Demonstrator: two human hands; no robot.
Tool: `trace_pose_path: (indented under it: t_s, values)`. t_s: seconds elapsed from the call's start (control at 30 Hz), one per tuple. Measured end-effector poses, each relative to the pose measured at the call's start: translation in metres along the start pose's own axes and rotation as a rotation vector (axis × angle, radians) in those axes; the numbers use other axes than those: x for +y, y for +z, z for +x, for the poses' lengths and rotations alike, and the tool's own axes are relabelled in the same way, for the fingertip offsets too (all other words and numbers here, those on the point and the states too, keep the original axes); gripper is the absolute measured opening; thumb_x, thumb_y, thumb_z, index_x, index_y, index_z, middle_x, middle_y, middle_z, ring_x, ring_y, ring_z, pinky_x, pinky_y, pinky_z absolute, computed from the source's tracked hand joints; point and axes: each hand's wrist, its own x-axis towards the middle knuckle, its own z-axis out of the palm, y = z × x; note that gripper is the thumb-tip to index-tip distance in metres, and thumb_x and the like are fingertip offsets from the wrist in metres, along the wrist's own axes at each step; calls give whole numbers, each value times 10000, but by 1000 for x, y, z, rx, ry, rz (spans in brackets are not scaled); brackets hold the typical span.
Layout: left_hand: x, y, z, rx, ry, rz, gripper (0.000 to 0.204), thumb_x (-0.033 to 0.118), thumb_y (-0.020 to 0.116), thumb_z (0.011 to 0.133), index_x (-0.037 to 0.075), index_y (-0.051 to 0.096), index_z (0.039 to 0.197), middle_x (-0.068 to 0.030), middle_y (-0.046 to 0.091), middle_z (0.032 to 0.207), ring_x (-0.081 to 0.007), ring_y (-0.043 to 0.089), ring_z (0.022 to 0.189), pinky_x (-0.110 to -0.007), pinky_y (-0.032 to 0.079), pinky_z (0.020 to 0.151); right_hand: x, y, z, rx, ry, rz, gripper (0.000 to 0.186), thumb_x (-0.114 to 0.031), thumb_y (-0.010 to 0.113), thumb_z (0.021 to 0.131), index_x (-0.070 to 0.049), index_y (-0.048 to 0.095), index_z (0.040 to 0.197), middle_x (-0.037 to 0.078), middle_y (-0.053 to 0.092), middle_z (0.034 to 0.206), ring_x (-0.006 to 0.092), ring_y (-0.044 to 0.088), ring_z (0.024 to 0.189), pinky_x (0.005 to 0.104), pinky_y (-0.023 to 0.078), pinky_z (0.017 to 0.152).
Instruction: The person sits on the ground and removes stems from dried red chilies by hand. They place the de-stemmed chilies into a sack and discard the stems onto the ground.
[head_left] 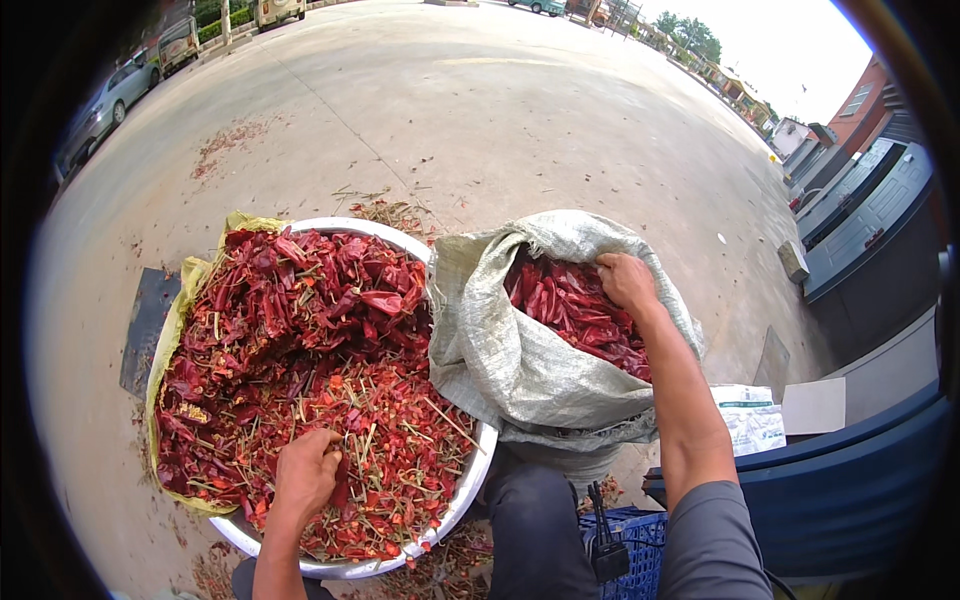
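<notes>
Dried red chili peppers [310, 285] fill a wide white basin [487, 455] in front of me on the left. Whole pods heap at the back; broken bits, seeds and stems lie nearer. Above the bits, my left hand [306, 472] is closed, with a dark red pod at its fingertips. To the right stands a pale woven sack [540, 375], its mouth rolled down around more dried chilies [575, 315]. My right hand [630, 283] is at the far right of that mouth, over the chilies, fingers curled. What its fingers hold, if anything, is hidden.
Yellow sacking [165, 370] lines the basin's left side. A blue plastic crate [640, 545] and a dark blue ribbed container [850, 480] are at the lower right. White packaging [750, 420] lies beyond the sack. Chili scraps [225, 145] dot the concrete; parked cars [110, 105] stand far left.
</notes>
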Motion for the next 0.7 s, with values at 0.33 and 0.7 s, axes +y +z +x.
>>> trace_pose_path:
  t_s: [0.33,0.7]
  values:
    - [1,4,1,-15,51,5,207,32,660,837,-6,649,1039,-217,659,922,-401,644,864,-441,503,773,9,-13,64,94,-127,412,390,-219,608,923,-105,653,1293,150,672,1260,263,618,1185,353,458,1026]
    - [7,2,-1,-51,29,37,194,35,663,836,3,645,1027,-215,651,904,-404,641,873,-455,502,773,2,-3,6,154,202,-174,253,-152,621,872,-58,653,1105,212,641,1203,391,658,1055,492,540,884]
